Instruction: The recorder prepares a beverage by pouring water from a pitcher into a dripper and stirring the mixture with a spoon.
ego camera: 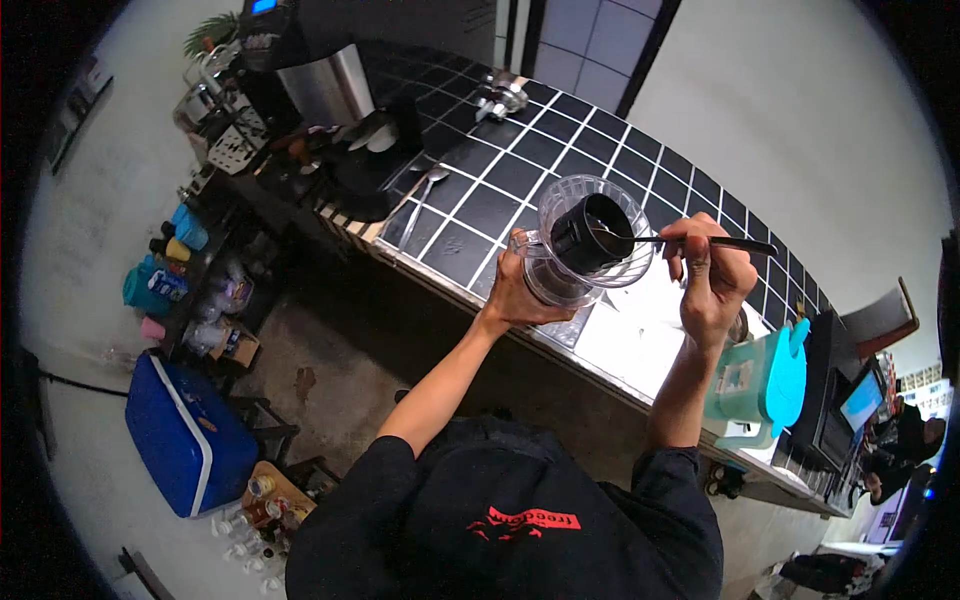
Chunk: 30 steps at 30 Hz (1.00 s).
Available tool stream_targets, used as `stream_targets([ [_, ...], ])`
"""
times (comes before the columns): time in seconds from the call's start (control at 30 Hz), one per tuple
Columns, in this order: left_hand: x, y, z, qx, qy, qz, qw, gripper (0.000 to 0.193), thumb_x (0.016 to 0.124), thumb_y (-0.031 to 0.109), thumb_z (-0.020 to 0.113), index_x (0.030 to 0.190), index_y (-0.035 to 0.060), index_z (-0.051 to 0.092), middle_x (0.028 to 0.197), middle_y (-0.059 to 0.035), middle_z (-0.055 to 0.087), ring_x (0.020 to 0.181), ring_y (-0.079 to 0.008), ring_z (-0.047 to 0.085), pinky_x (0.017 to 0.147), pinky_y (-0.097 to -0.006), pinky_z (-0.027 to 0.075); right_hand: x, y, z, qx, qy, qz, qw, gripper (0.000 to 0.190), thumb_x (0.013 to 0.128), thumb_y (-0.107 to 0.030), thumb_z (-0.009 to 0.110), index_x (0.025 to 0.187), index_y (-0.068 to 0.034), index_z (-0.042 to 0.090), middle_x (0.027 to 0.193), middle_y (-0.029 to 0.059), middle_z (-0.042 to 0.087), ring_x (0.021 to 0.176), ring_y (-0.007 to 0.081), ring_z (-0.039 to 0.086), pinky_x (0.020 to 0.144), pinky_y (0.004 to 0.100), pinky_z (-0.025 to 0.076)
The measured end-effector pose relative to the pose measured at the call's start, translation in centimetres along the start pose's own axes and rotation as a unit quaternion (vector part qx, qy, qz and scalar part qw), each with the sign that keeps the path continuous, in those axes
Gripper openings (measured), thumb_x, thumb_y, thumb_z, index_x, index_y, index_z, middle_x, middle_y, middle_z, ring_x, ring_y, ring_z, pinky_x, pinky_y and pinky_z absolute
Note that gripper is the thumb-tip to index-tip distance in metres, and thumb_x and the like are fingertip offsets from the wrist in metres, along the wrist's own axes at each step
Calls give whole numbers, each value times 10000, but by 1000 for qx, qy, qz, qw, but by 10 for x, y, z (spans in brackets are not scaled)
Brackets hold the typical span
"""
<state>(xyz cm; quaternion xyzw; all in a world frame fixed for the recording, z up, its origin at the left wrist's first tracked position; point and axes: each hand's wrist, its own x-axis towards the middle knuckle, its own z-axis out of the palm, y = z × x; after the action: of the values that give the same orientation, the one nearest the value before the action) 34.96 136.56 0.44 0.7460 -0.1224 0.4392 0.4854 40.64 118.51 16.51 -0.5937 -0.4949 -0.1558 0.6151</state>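
My left hand (517,292) is shut around the lower part of a clear ribbed coffee dripper (564,191) and lies beside its handle. Its base is partly covered by my fingers. Tilted inside the dripper's cone is a small black cup (576,246). My right hand (709,281) grips a metal spoon (739,244) by its handle. The spoon's bowl reaches into the mouth of the cup; what the cup contains is too dark to tell. Both hands are above a black-tiled counter (517,169), close to its front edge.
To the right stand a teal-lidded pitcher (750,382) and a lit screen (861,401); a person (907,439) is beyond. Another spoon (424,206) lies left on the counter, near a dark machine (330,82). A metal portafilter-like item (502,96) sits behind. A blue cooler (187,435) is lower left.
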Motion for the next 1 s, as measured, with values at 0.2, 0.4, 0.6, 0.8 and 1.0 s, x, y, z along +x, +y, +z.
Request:
stream_targets([
  [0.2, -5, 0, -16, 83, -4, -7, 997, 935, 483, 381, 903, 1151, -91, 451, 996, -197, 646, 880, -318, 659, 821, -400, 511, 6, 12, 11, -12, -14, 31, 999, 231, 951, -101, 554, 854, 74, 668, 635, 57, 566, 511, 79, 462, 455, 220, 317],
  [0.4, -12, -4, -17, 120, -21, -31, 992, 955, 485, 392, 897, 1194, -61, 445, 1151, -214, 567, 1024, -336, 599, 898, -432, 468, 5, 9, 8, 35, -23, -7, 999, 216, 946, -82, 555, 857, 80, 667, 676, 79, 595, 529, 92, 485, 444, 223, 336],
  [0.6, -25, -13, -13, 4, 24, -105, 994, 1040, 489, 433, 892, 1281, -25, 398, 1219, -195, 520, 1141, -349, 520, 1044, -485, 323, 7, 11, 13, -11, -68, -8, 998, 301, 976, -170, 524, 889, 87, 652, 673, 85, 566, 506, 70, 443, 455, 202, 301],
  [0.8, -30, -11, -10, 12, 29, -89, 996, 1058, 507, 397, 905, 1300, -25, 347, 1239, -188, 454, 1179, -326, 470, 1004, -460, 376, 8, 1, 8, -15, -44, -33, 998, 334, 981, -203, 517, 888, 81, 666, 679, 99, 597, 510, 91, 473, 457, 216, 333],
  [1.0, -27, -6, -13, 88, -8, -61, 994, 1082, 536, 372, 904, 1331, -15, 281, 1259, -188, 409, 1198, -322, 450, 1019, -459, 375, 8, -1, 16, -25, -80, 9, 996, 265, 966, -141, 541, 897, 74, 680, 688, 85, 617, 509, 76, 481, 463, 217, 346],
])
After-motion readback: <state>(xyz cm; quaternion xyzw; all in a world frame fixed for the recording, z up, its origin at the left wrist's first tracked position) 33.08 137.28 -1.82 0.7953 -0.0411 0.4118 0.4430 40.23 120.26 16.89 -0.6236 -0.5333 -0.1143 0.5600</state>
